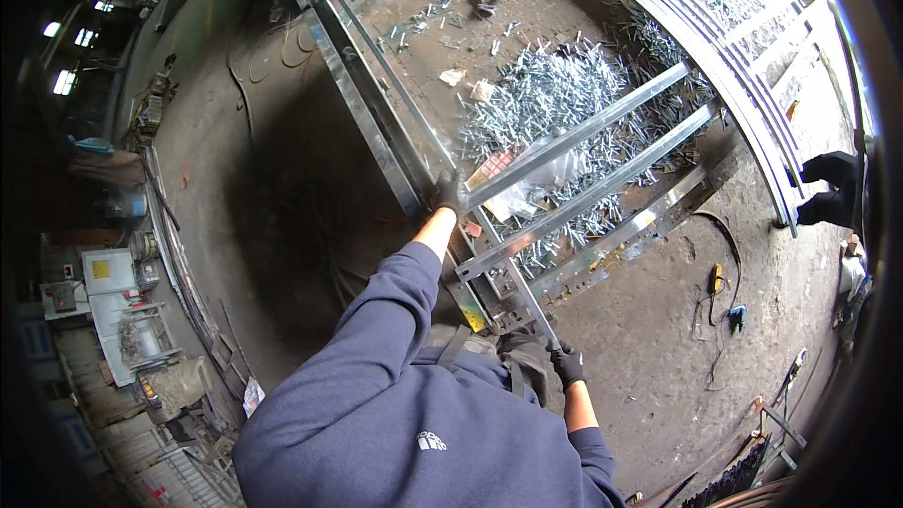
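Note:
My left hand (448,192), in a black glove, grips a shiny steel frame (376,127) where a long cross bar (583,127) meets the thin rail (404,94). My right hand (567,363), also gloved in black, is closed on the near end of that thin rail, close to my body. A second cross bar (602,190) runs parallel below the first. The frame lies low over a dirty concrete floor. My blue sleeves reach in from the lower edge.
A heap of small shiny metal offcuts (546,94) lies under the frame. Curved steel rails (743,85) run along the right. A person's dark-clad limbs (828,190) show at the right edge. A yellow tool with a cable (718,278) lies on the floor. Machines (108,282) stand at left.

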The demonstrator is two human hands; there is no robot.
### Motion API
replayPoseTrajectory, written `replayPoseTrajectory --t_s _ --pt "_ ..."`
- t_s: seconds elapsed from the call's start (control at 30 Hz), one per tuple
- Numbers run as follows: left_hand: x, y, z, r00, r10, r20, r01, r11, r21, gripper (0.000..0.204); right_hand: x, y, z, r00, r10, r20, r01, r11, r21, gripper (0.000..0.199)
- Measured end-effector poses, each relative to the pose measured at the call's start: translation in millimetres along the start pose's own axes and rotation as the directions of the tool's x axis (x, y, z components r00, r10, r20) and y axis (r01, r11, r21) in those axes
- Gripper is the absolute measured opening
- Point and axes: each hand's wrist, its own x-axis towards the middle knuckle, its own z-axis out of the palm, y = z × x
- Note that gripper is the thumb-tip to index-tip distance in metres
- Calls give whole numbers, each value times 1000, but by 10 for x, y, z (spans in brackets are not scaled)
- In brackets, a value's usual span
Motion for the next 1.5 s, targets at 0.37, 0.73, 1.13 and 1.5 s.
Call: replayPoseTrajectory --t_s 0.37,0.73,1.13,1.5 --pt "270 -316 155 995 -4 -101 -1 999 -50 48 34 -207 76 997 -71 31 73 994 -82 34" --pt "18 -30 5 997 56 56 -58 998 23 66 475 -676 568 986 -128 105 93 952 291 25" --pt "234 -31 53 999 29 -40 -36 986 -164 72 15 -627 -386 974 -10 -225 55 979 194 30" --pt "-1460 246 -557 967 230 -106 -252 912 -324 55 1400 -2200 -818 606 -790 93 499 286 -818 22"
